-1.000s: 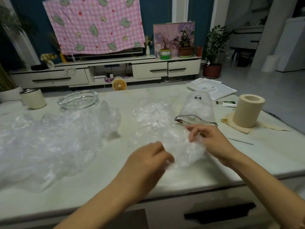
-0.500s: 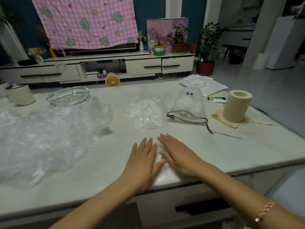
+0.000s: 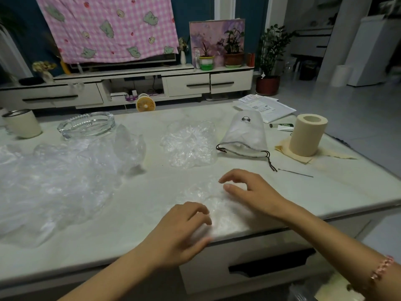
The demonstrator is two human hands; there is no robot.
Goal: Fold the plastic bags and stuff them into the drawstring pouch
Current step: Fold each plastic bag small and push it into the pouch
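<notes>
Now, left hand [image 3: 180,233]: fingers curled over the near edge of a clear plastic bag [image 3: 201,195], thumb beneath, gripping it at the front edge of the tabletop [image 3: 152,213].
Right hand [image 3: 253,192]: arched, fingertips down on the far side of the same bag; whether it pinches the film I cannot tell.
Bag: crumpled, lying low between both hands.
Drawstring pouch [image 3: 245,135]: beyond the right hand, on its side, mouth open toward the person, cords trailing.
Second bag [image 3: 191,144]: crumpled, just left of the pouch.
Loose bags [image 3: 54,181]: a big heap at the left.
Paper roll [image 3: 308,135]: upright, right of the pouch.
</notes>
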